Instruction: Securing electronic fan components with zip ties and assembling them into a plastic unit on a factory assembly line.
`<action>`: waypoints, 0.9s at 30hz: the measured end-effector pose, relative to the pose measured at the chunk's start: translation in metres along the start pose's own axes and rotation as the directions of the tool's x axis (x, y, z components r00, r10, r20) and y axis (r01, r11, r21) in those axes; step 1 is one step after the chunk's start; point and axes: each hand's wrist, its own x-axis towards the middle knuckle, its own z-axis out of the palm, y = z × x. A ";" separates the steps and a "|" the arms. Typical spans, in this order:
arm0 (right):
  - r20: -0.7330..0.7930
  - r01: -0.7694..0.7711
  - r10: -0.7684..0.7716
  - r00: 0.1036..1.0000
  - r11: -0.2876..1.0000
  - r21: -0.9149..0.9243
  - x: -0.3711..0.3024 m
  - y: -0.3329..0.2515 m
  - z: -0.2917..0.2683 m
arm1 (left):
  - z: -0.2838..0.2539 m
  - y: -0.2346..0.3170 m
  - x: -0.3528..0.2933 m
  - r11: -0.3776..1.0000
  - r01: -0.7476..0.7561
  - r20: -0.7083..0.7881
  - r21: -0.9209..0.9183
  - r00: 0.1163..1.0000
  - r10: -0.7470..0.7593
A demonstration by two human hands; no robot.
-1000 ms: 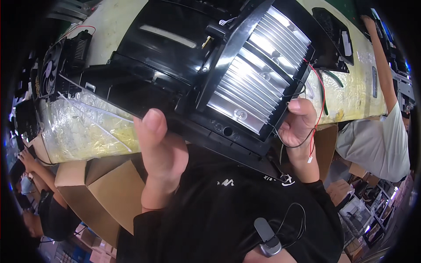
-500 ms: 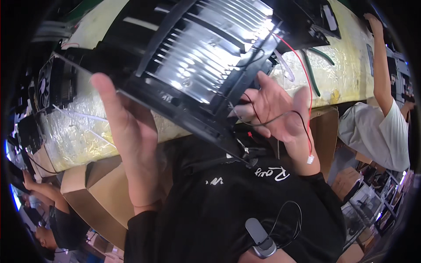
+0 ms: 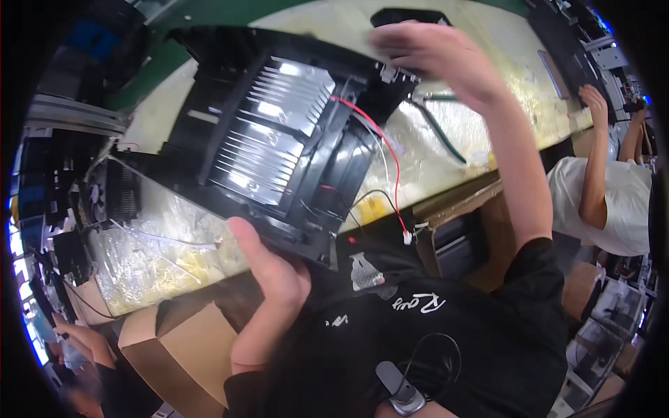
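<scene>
A black plastic housing [image 3: 191, 150] with a finned silver heat sink [image 3: 268, 132] is tilted in front of me. My left hand [image 3: 275, 275] holds its near edge, the thumb on top and the other fingers hidden underneath. A red wire [image 3: 390, 150] with a small white connector [image 3: 408, 238] hangs from the housing's right side, beside thinner black and white wires. My right hand [image 3: 453, 63] is stretched out, blurred, past the housing's far right corner. It is nearest to a black part [image 3: 411, 15] on the table, and whether it touches it I cannot tell.
Green-handled pliers [image 3: 442, 132] lie on the plastic-wrapped table [image 3: 498, 143]. At the left stands a black unit with a fan [image 3: 104, 191], near white cable ties [image 3: 164, 240]. Open cardboard boxes [image 3: 178, 341] stand below the near edge. A co-worker in a light shirt [image 3: 603, 202] is at the right.
My right hand has left the wires beside the housing and reached to the far side. The left hand has shifted right along the near edge. The housing now sits lower and flatter in view.
</scene>
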 end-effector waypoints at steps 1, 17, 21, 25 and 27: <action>-0.003 -0.117 0.117 0.993 0.993 0.031 0.019 0.005 0.009 | 0.003 -0.003 0.005 0.997 -0.071 0.052 0.023 0.996 0.070; 0.100 -0.189 0.163 0.982 0.753 0.630 0.156 -0.064 0.008 | 0.128 0.145 0.200 0.966 -0.256 0.428 -0.033 0.870 0.245; -0.008 -0.084 0.120 0.993 0.740 0.667 0.218 -0.018 -0.060 | 0.188 0.115 0.334 0.975 -0.214 0.475 0.051 0.865 0.165; -0.041 -0.099 0.183 0.982 0.695 0.712 0.242 0.027 -0.121 | 0.239 0.049 0.395 0.946 -0.325 0.460 -0.003 0.839 0.290; -0.051 -0.137 0.246 0.968 0.688 0.712 0.245 0.032 -0.155 | 0.257 0.041 0.398 0.935 -0.355 0.446 -0.024 0.833 0.328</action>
